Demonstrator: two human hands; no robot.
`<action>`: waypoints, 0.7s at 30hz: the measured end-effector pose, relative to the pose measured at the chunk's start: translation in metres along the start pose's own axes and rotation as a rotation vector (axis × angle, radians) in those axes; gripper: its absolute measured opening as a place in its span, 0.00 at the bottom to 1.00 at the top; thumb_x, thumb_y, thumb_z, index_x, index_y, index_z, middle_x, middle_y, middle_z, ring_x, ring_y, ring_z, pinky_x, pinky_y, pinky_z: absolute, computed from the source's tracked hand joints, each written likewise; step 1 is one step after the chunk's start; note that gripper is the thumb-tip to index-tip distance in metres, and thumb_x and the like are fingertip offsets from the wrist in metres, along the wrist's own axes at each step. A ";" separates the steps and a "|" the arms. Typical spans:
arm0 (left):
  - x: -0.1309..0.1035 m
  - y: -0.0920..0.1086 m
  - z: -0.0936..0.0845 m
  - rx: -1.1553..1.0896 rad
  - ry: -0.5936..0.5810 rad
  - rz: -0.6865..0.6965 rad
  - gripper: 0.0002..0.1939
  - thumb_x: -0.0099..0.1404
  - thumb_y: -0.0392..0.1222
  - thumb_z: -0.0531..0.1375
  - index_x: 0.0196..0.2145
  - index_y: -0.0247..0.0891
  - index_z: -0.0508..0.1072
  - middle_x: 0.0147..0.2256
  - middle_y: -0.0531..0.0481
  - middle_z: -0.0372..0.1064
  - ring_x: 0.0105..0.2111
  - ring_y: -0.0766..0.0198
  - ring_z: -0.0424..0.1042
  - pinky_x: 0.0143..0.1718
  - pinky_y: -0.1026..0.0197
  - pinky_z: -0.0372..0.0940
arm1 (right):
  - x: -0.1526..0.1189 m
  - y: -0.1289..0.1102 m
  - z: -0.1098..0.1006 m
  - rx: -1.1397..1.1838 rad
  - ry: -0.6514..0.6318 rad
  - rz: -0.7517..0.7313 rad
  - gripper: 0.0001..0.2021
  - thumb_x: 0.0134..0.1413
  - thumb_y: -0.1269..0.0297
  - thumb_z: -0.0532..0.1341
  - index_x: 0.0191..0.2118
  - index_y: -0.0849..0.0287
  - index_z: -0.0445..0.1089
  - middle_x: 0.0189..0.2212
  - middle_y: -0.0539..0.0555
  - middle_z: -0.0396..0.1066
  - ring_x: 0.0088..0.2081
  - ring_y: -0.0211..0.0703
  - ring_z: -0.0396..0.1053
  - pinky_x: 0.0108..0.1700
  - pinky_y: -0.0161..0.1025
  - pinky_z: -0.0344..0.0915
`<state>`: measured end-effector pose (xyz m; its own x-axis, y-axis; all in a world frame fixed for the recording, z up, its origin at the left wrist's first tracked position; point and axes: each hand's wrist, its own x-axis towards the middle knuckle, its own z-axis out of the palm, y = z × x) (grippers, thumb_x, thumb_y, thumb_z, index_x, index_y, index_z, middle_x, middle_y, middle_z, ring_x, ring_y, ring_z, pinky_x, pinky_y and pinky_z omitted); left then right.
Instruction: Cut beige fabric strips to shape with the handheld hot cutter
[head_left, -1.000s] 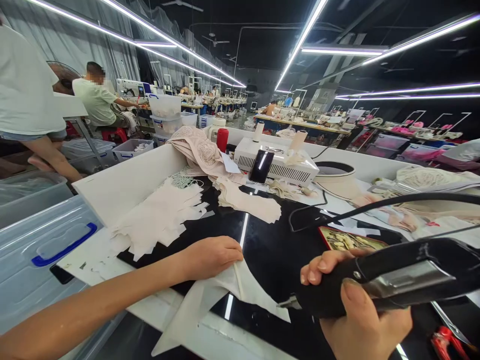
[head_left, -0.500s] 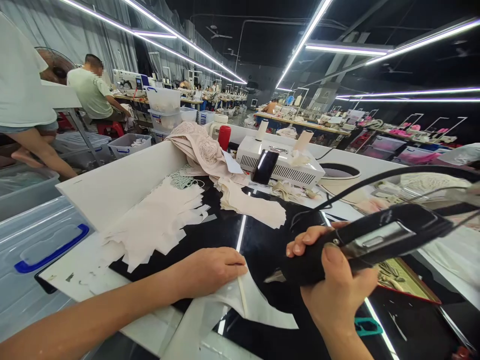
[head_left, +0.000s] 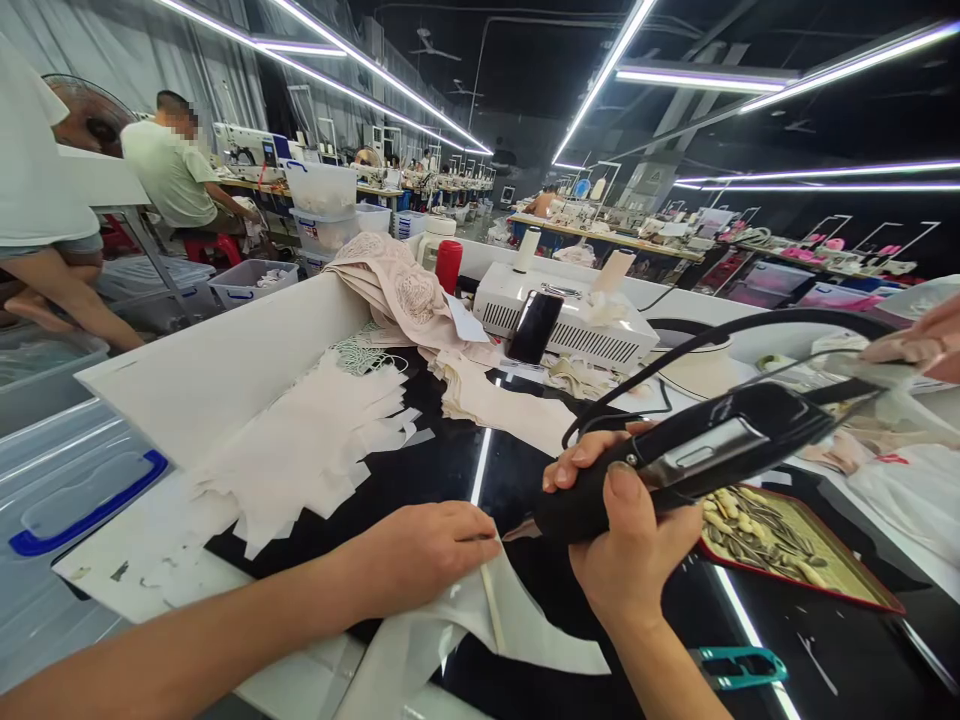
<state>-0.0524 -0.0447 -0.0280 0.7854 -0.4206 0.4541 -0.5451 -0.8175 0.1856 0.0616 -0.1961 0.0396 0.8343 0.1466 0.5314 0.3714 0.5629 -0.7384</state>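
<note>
My left hand is closed on the upper edge of a pale cream fabric piece, fingertips pinching it near a narrow strip. The fabric lies partly on the glossy black tabletop and hangs toward me. In my right hand is a black corded electric hot knife, with the fingers wrapped round its body. Its thin metal tip points left, close to the fabric edge beside my left fingertips. I cannot tell whether the tip touches the cloth.
Stacked cream fabric pieces lie left. Behind are a phone, a white vented box and a red cone. To the right are a snack tray, teal thread snips and another person's hand holding something pale.
My right hand has brought the hot knife leftward, its tip now near my left fingertips. Another person's hand has come in at the right edge. My left hand keeps its pinch.
</note>
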 end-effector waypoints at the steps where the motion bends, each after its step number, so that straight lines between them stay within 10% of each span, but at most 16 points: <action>1: 0.000 0.000 0.000 0.002 0.001 0.001 0.14 0.75 0.26 0.55 0.53 0.29 0.76 0.52 0.40 0.77 0.53 0.54 0.79 0.56 0.55 0.77 | 0.000 0.000 0.000 -0.001 0.001 -0.003 0.19 0.54 0.57 0.74 0.46 0.52 0.68 0.28 0.45 0.71 0.24 0.38 0.68 0.26 0.38 0.71; 21: -0.005 -0.003 0.001 0.079 0.026 0.027 0.16 0.73 0.24 0.54 0.51 0.37 0.75 0.53 0.43 0.77 0.52 0.58 0.78 0.55 0.59 0.74 | -0.011 -0.009 -0.004 0.004 -0.022 -0.020 0.16 0.57 0.61 0.73 0.47 0.52 0.68 0.29 0.45 0.72 0.24 0.38 0.70 0.26 0.38 0.72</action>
<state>-0.0547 -0.0407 -0.0315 0.7625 -0.4331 0.4806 -0.5400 -0.8352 0.1042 0.0512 -0.2056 0.0388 0.8176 0.1533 0.5550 0.3861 0.5691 -0.7260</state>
